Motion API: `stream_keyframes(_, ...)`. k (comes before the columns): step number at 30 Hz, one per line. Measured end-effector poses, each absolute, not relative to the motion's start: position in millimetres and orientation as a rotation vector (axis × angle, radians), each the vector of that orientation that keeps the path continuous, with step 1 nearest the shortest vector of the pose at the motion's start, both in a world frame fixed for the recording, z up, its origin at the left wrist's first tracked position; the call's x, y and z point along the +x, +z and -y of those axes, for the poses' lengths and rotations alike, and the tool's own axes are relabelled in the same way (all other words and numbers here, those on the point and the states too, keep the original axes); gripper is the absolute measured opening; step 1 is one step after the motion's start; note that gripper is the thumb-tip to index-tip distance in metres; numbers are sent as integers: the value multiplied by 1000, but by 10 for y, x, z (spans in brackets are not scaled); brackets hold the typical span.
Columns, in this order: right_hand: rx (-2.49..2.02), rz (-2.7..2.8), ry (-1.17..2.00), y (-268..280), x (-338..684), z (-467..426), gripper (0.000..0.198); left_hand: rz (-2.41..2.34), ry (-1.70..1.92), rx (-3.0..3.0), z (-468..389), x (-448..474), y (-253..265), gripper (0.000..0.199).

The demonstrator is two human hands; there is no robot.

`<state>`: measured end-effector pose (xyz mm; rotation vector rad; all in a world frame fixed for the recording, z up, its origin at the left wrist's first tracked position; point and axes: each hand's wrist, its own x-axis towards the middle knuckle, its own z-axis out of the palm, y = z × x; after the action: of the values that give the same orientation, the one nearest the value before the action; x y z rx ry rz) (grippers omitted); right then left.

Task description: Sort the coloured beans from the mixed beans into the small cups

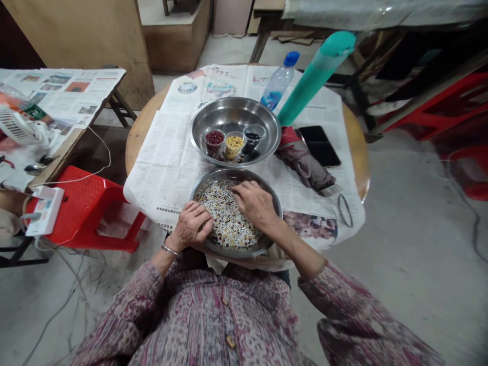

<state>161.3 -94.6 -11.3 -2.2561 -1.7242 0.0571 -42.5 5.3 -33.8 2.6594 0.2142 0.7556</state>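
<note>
In the head view, a steel basin [202,182] holds a mix of white grains with dark, yellow and red beans [232,229]. My right hand [256,202] reaches over its right side, fingertips pinched together down at the grains; whatever is between them is too small to make out. At the left rim rests my left hand [190,224], its fingers curled in and thumb toward the mix; its inner side is hidden. Behind stands a larger steel basin [269,145] with cups of red beans [214,141], yellow grains [234,145] and black beans [251,137].
Newspaper [160,157] covers the round table. A bottle with a blue cap [277,84], a tall green cylinder [314,76], a folded umbrella [305,161] and a phone [319,146] lie or stand around the basins. A red stool [87,208] with a power strip [44,209] is at left.
</note>
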Motion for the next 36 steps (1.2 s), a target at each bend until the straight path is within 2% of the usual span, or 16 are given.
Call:
stream_keyframes(4, -2170, 1841, 168, -99, 1371, 840, 32, -221, 794, 2635, -43, -423, -321, 17)
stream_keyframes(7, -2073, 1987, 341, -90, 1271, 887, 18, -227, 790, 2631, -38, -424, -311, 16)
stream_keyframes(9, -2136, 1993, 388, -75, 1333, 986, 21, -232, 764, 2629, -39, -424, -309, 15)
stream_keyframes(14, -2302, 1812, 200, -49, 1622, 1361, 28, -230, 756, 2611, -42, -423, -317, 15)
stream_keyframes(17, -2261, 1802, 231, -122, 1612, 1513, 45, -233, 762, 2606, -41, -421, -318, 15)
stream_keyframes(21, -2059, 1814, 424, -249, 1435, 1429, 27, -224, 783, 2601, -40, -418, -311, 15)
stream_keyframes(25, -1886, 1779, 513, -189, 1275, 1181, 30, -234, 779, 2598, -35, -424, -306, 13)
stream_keyframes(32, -1719, 2126, 405, -89, 1086, 1080, 19, -319, 891, 2524, -16, -462, -360, 15)
stream_keyframes(36, -1938, 2191, 294, -117, 1186, 1031, 17, -325, 848, 2532, -21, -467, -384, 16)
